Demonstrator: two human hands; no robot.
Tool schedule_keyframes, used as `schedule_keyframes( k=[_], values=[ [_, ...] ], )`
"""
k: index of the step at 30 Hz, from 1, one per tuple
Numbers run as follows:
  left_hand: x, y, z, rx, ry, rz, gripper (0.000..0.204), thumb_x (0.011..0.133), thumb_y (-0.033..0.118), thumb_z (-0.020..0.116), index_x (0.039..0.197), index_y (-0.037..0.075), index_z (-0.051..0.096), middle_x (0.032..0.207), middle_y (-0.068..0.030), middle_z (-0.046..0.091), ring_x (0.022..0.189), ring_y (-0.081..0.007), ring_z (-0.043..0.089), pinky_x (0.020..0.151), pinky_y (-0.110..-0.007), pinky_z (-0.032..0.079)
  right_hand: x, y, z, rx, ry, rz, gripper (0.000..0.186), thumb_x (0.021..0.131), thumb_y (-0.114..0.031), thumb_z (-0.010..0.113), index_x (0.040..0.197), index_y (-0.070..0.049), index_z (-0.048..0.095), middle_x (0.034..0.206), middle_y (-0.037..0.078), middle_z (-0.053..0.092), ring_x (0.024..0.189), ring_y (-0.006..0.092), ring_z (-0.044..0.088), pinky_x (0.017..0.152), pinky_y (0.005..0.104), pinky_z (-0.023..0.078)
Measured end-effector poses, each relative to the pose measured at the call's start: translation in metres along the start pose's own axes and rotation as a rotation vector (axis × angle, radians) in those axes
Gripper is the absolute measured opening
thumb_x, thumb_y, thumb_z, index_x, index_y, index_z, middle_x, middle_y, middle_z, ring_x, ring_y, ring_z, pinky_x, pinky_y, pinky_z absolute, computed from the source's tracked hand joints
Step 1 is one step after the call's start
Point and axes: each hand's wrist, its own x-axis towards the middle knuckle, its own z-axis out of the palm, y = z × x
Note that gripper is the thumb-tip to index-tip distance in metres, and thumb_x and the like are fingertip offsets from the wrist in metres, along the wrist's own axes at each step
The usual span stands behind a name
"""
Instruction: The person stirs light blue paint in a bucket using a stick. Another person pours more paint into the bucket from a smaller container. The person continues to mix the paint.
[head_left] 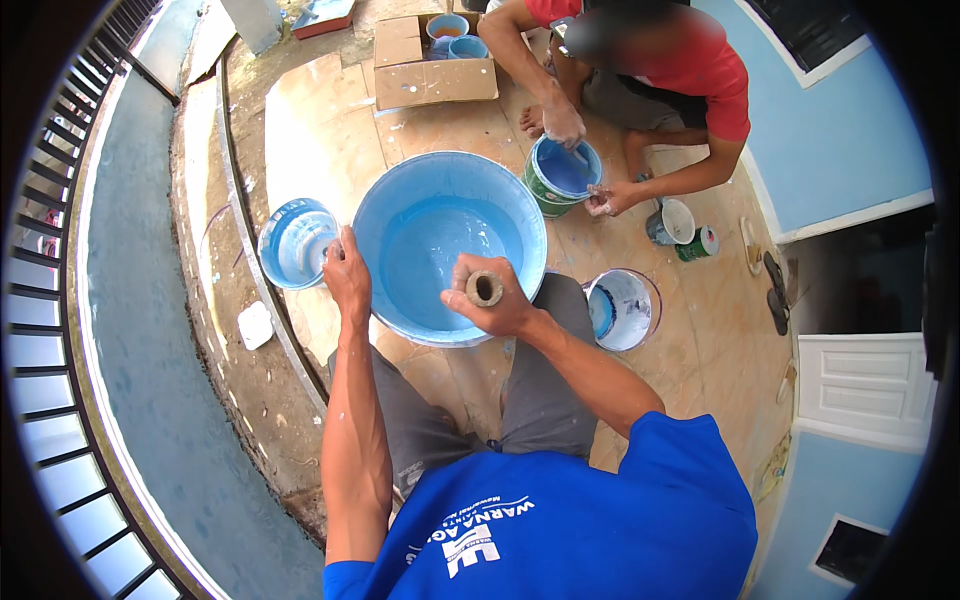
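My right hand (497, 302) is wrapped round a thick hollow stick, its round open end (484, 289) pointing up. The hand is over the near side of a large blue basin (535, 225) of light blue paint (440, 235); the stick's lower part is hidden below the hand. At the basin's left edge, my left hand (347, 275) is closed on the near rim of a small paint-smeared bucket (290, 225), which stands close beside the basin. Blue and white paint coats the bucket's inside.
A co-worker in a red shirt (690, 75) crouches at far right, both hands at a green bucket (548, 190) of blue paint. A cardboard box (435, 85) with two paint pots stands behind. Nearer right are a white pail (628, 310) and small cans (697, 244).
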Motion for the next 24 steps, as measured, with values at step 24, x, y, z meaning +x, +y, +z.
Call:
schedule_keyframes(
  k=[24],
  values=[
    [0.0, -0.002, -0.002, -0.035, 0.007, 0.022, 0.052, 0.108, 0.042, 0.053, 0.105, -0.007, 0.071, 0.092, -0.0158, 0.073, 0.084, -0.0219, 0.062, 0.079, -0.039, 0.049, 0.038, 0.014, 0.039, 0.148, 0.015, -0.054, 0.027, 0.088, -0.014, 0.079, 0.074, -0.007, 0.056, 0.059, 0.003, 0.054, 0.053, 0.0094, 0.048, 0.049, 0.0302, 0.039]
  ],
)
